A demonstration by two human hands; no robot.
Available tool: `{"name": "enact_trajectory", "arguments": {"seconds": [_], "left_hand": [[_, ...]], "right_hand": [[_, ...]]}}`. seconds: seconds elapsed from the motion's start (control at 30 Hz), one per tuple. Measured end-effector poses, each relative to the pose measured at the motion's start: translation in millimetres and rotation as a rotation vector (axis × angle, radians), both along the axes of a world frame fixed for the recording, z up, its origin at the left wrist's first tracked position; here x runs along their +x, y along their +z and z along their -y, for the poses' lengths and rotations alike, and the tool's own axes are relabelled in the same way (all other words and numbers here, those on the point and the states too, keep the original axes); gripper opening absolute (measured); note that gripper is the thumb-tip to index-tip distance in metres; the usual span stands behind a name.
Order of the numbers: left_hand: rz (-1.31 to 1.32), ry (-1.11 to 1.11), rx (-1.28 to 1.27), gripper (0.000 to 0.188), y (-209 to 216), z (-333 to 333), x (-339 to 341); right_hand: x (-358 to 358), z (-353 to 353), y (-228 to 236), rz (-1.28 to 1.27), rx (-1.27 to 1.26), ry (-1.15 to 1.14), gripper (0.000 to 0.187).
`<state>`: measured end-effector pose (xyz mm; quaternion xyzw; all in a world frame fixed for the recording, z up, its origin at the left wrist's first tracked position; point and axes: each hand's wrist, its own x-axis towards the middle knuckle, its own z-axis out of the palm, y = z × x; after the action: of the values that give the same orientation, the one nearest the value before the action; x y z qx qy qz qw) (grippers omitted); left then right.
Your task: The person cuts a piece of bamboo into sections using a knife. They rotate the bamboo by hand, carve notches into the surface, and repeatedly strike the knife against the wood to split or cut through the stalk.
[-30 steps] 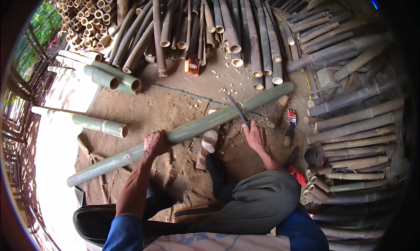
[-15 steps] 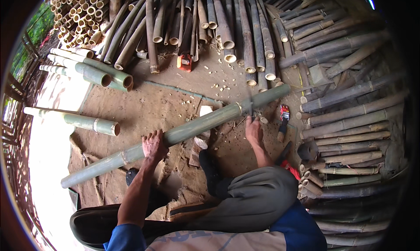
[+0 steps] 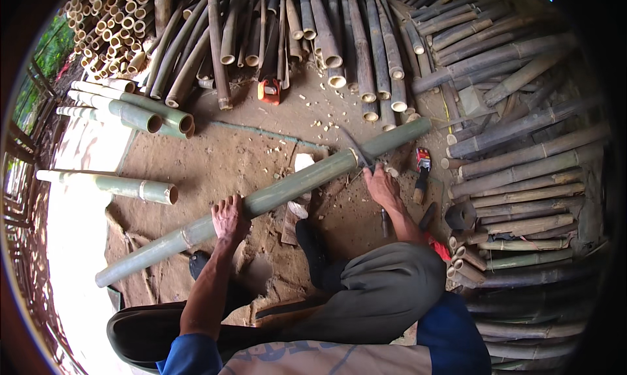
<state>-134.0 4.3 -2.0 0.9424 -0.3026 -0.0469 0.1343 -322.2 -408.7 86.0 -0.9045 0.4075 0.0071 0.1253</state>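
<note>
A long green bamboo pole [image 3: 294,185] lies slantwise before me, rising from lower left to upper right. Its middle rests over a pale wooden block [image 3: 304,162]. My left hand [image 3: 230,218] is wrapped over the pole left of the block. Closed round the handle of a dark-bladed knife [image 3: 354,144], my right hand [image 3: 383,184] is just below the pole's right part. The blade lies across the pole beside a pale ring at a node, its tip pointing up and left. The bend of the fingers hides most of the handle.
Cut bamboo poles [image 3: 366,48] lie stacked along the back and right side. Several green pieces [image 3: 140,191] are at left. An orange-red tool [image 3: 268,91] sits behind, and a red-headed tool [image 3: 422,159] with a dark handle lies at right. Pale chips dot the ground.
The knife, blurred and upright across the pole before, is now tilted up to the left. My right hand has shifted slightly right; my left hand keeps its grip on the pole.
</note>
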Motion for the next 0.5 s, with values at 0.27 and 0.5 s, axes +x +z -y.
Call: {"name": "enact_trajectory", "arguments": {"seconds": [0.27,0.5], "left_hand": [[-0.358,-0.071,0.145,0.060,39.9,-1.2,36.1],[-0.393,-0.087,0.173,0.064,42.2,-7.1,50.7]], "right_hand": [[-9.3,-37.8,-27.8,0.129,-0.003,0.162,0.049],[-1.9,-53.0,-15.5,0.103,0.011,0.300,0.050]]}}
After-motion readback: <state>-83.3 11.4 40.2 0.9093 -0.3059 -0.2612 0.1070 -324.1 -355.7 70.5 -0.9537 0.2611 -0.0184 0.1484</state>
